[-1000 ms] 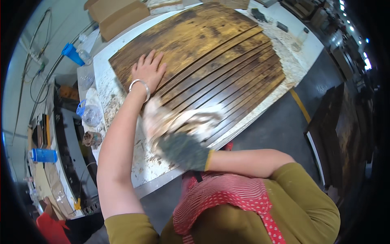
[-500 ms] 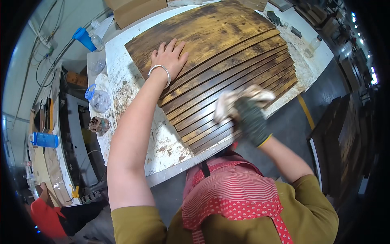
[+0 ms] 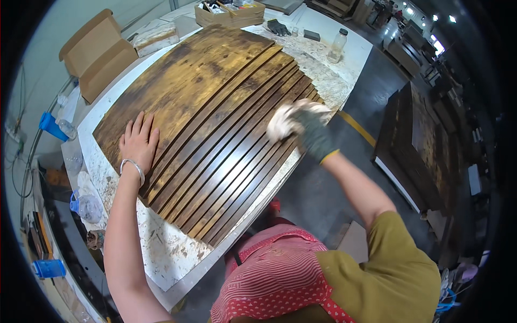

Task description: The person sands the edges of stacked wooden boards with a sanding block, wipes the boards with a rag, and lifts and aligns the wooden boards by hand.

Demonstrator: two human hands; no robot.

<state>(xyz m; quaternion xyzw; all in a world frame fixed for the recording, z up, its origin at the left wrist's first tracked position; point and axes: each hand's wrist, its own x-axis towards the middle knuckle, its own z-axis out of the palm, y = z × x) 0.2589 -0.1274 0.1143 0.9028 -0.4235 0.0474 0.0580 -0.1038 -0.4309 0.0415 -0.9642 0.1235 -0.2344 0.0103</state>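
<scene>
Fanned across the table (image 3: 167, 264) lies a stack of brown wood-grain boards (image 3: 188, 89), their long edges overlapping like steps. My bare left hand (image 3: 139, 144), a bangle at its wrist, rests flat with fingers spread on the widest board near its left end. A dark green glove with a yellow cuff covers my right hand (image 3: 316, 134). It is closed on a bunched, pale, stained rag (image 3: 284, 121), held against the narrow board strips toward their right ends. Motion blurs the rag and glove, and the gloved fingertips are partly hidden by the cloth.
An opened cardboard box (image 3: 105, 59) and a box of small items (image 3: 231, 17) stand at the back. Beyond the boards' right end are a dark glove (image 3: 278, 28), a dark block (image 3: 311, 35) and a clear jar (image 3: 336, 47). Another board stack (image 3: 401, 145) stands right.
The view has turned, so the boards appear farther left. My right hand has slid the rag along the strips toward their right ends. My left hand stays flat on the top board.
</scene>
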